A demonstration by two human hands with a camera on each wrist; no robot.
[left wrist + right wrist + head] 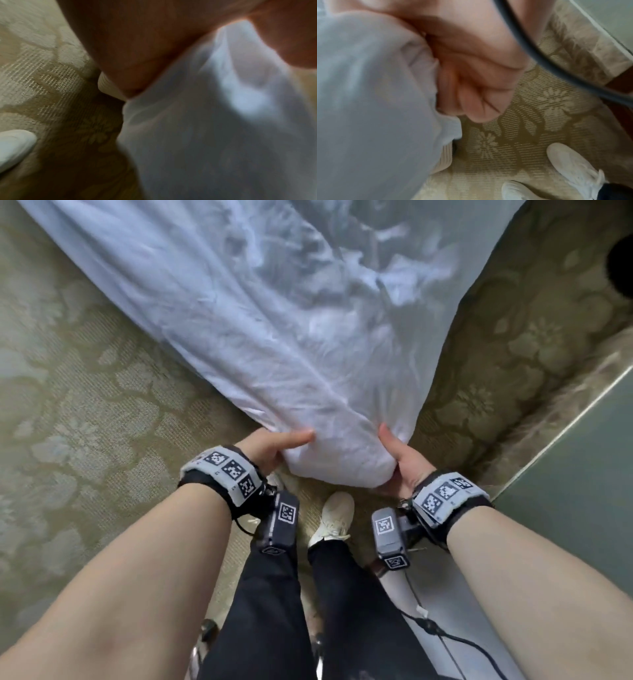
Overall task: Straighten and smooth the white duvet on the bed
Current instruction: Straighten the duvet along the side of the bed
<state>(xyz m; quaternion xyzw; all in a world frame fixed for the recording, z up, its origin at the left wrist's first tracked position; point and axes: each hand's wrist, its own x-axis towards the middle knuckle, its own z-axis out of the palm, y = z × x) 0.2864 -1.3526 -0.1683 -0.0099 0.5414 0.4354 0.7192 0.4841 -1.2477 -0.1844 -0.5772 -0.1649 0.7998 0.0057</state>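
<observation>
A wrinkled white duvet (pixel 274 337) stretches away from me and narrows to a bunched corner just in front of my wrists. My left hand (pixel 274 448) grips the left side of that corner, thumb lying on top of the cloth. My right hand (pixel 399 460) grips the right side, thumb up along the fabric. In the left wrist view the palm (pixel 145 47) presses against the white cloth (pixel 214 128). In the right wrist view curled fingers (pixel 476 88) clutch a fold of the duvet (pixel 368 101).
Beige floral carpet (pixel 85 422) lies on both sides of the duvet. My white shoes (pixel 334 517) stand right under the held corner. A pale wall or panel (pixel 582 491) runs along the right. A black cable (pixel 442 635) hangs from the right wrist.
</observation>
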